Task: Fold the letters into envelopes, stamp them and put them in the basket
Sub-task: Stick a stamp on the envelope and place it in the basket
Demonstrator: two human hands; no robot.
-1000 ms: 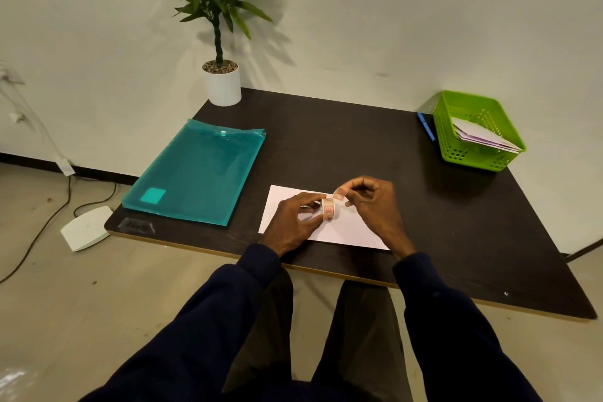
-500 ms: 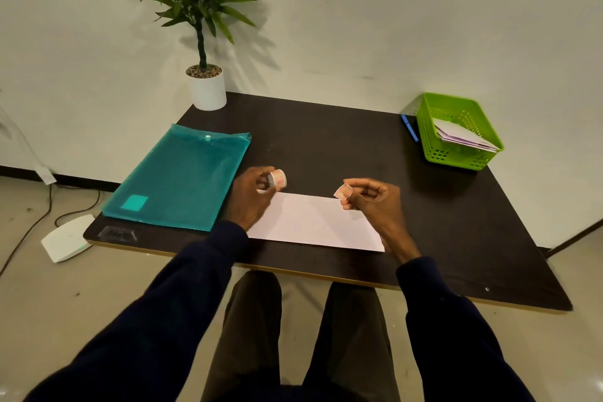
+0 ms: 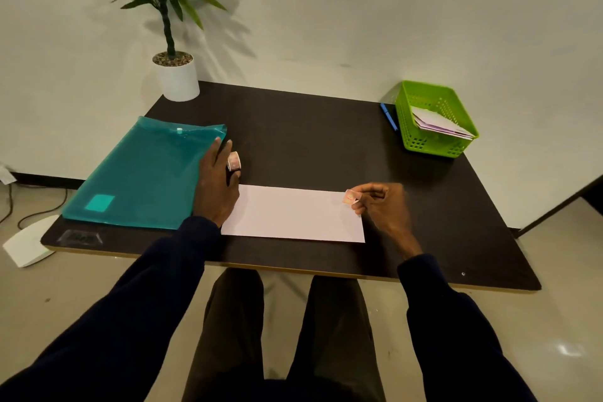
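The bench [image 3: 326, 140] top is dark, matt and smooth. The envelope [image 3: 293, 214] is matt white paper; the roll [image 3: 233, 161] and stamp [image 3: 350, 197] look like printed paper. The folder [image 3: 140, 173] is glossy translucent teal plastic, the basket [image 3: 421, 140] perforated green plastic. The sleeves [image 3: 163, 271] are dark matt cloth.

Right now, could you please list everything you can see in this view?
table: one, dark, centre of view
envelope: one, white, flat near the table's front edge
stamp: one, pinkish, at the envelope's far right corner
stamp roll: one, pinkish, beside the folder's right edge
folder: one, teal, table's left side
basket: one, green, table's far right
stacked envelopes: several, white, inside the basket
pen: one, blue, left of the basket
potted plant: one, green in white pot, far left corner
box: one, white, floor at left
left grip: holds the stamp roll
right grip: pinches the stamp
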